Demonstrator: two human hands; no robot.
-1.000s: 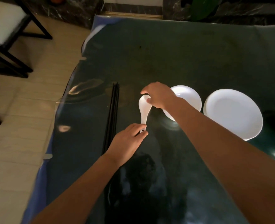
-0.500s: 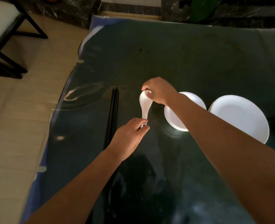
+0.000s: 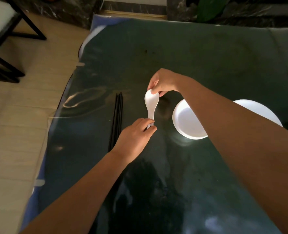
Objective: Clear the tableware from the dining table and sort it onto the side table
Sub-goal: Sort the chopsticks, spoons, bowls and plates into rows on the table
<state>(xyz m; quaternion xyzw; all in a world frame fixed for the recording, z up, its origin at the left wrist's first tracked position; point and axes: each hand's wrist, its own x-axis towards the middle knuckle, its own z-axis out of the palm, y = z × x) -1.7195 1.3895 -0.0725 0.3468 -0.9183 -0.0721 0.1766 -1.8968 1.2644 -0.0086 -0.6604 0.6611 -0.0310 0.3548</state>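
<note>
A white spoon (image 3: pixel 151 105), possibly several nested together, is held by both hands above the dark glossy desk (image 3: pixel 190 56), with its bowl toward the far side and its handle toward the camera. The handle end is pinched by the left hand (image 3: pixel 135 138), whose fingers (image 3: pixel 150 123) are curled together around it from the left. The rim of the bowl is gripped by the right hand (image 3: pixel 162 81), whose fingers (image 3: pixel 152 89) are bent down and clamped on the far edge of the bowl, the thumb being seen just beside it on the right. Whether the spoon is touching the desk or is lifted clear of it cannot be told. A set of black chopsticks (image 3: pixel 117 119) is laid straight on the desk just to the left of the spoon, running away from the camera, apart from both hands. To the right of the spoon a white bowl (image 3: pixel 185 122) is seen resting on the desk, partly covered by the right forearm. Beyond the forearm a white plate (image 3: pixel 261 112) is seen, only its upper part being visible. A pale tiled floor (image 3: pixel 21 115) is seen to the left of the desk, and a black-framed chair (image 3: pixel 8 31) with a light seat stands at the upper left.
</note>
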